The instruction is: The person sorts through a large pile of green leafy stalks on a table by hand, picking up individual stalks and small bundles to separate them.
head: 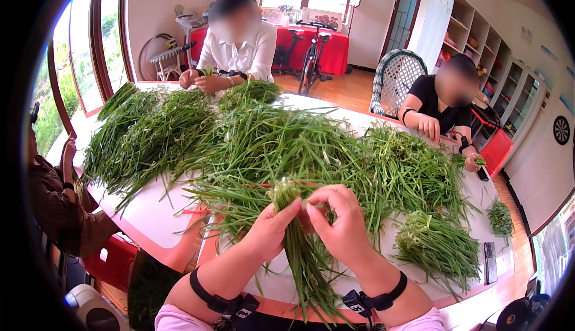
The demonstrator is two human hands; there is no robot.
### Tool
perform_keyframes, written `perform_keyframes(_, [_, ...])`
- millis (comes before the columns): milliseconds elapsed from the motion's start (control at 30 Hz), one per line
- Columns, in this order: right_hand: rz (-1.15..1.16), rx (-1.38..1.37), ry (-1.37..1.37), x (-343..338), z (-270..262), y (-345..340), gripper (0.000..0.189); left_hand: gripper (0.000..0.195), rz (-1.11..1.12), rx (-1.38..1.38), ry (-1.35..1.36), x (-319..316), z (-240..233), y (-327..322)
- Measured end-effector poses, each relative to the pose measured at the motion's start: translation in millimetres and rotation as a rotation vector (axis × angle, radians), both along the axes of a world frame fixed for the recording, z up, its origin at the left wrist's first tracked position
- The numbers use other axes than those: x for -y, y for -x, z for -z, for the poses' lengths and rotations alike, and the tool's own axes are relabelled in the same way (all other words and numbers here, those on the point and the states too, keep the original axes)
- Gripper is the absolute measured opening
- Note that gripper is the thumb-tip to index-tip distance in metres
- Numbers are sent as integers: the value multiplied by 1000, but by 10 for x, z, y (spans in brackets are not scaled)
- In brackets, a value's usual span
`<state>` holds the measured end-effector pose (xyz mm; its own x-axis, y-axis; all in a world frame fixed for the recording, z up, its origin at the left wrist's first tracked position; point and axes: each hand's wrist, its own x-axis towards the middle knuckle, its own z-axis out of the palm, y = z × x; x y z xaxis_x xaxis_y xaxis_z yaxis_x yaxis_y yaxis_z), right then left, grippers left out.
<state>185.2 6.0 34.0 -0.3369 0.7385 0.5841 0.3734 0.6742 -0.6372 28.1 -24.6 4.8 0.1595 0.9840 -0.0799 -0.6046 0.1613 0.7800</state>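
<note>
My left hand (272, 231) grips a bundle of long, flat green leaves that look like garlic chives (302, 259). Its pale, cut-looking ends (285, 191) point up and away from me, while the leaf tips hang down over the table's near edge. Close beside the bundle, on its right, is my right hand (338, 223), thumb and forefinger bent together near the pale ends. Whether anything is pinched there is too small to tell. Just beyond both hands lies a large loose heap of the same greens (287, 147).
A gathered pile (438, 245) and a mobile phone (490, 262) lie to my right on the white-topped table (157, 227). A smaller bunch (500, 218) sits behind the phone. Co-workers handle greens at the far side (240, 57), the right (442, 93) and the left (58, 205).
</note>
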Motion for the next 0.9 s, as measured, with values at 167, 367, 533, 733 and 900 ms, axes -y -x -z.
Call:
perform_keyframes(167, [0,-24,-51,-94,106,-53,11,22,16,-35,66,18,-43,-82])
perform_keyframes(367, [112,-164,190,-493,167,-208,16,18,-135,152,4,-95,46,-33])
perform_keyframes(533, [213,-13,188,-945,187,-221,20,17,-173,160,12,-100,42,7])
perform_keyframes(733, [358,116,235,-1309,465,-105,23,14,-185,191,2,-110,24,34])
perform_keyframes(900, [415,176,252,-1326,453,-6,19,10,-183,139,-55,-97,15,39])
